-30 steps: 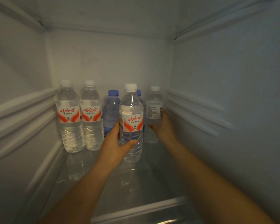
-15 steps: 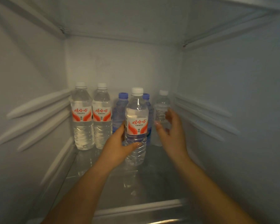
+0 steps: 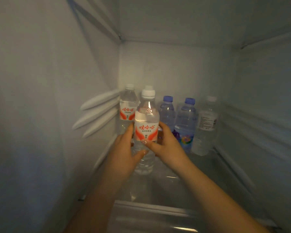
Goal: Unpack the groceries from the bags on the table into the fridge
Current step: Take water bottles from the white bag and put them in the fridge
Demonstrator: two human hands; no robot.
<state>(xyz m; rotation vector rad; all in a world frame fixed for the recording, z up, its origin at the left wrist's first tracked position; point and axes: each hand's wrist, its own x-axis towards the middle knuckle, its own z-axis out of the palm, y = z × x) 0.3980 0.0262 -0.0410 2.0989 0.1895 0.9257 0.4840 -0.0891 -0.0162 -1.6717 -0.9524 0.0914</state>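
Observation:
Inside the fridge, a clear water bottle with a red-and-white label and white cap (image 3: 146, 132) stands on the glass shelf (image 3: 200, 174). My left hand (image 3: 124, 157) grips its left side and my right hand (image 3: 165, 147) grips its right side at label height. Behind it stand two more red-labelled bottles: one (image 3: 128, 108) is plain to see, the other shows only its white cap (image 3: 149, 87). To the right are two blue-capped bottles (image 3: 167, 111) (image 3: 186, 125) and a clear white-capped bottle (image 3: 206, 126).
The fridge's left wall carries three raised shelf rails (image 3: 97, 113). The right wall (image 3: 262, 115) has rails too. A white shelf front edge (image 3: 149, 209) runs across below my forearms. Bare glass lies in front of the blue-capped bottles.
My right hand left the white-capped bottle at the right and now holds the red-labelled bottle together with my left. That bottle shifted left, in front of the other red-labelled ones. The view swung left.

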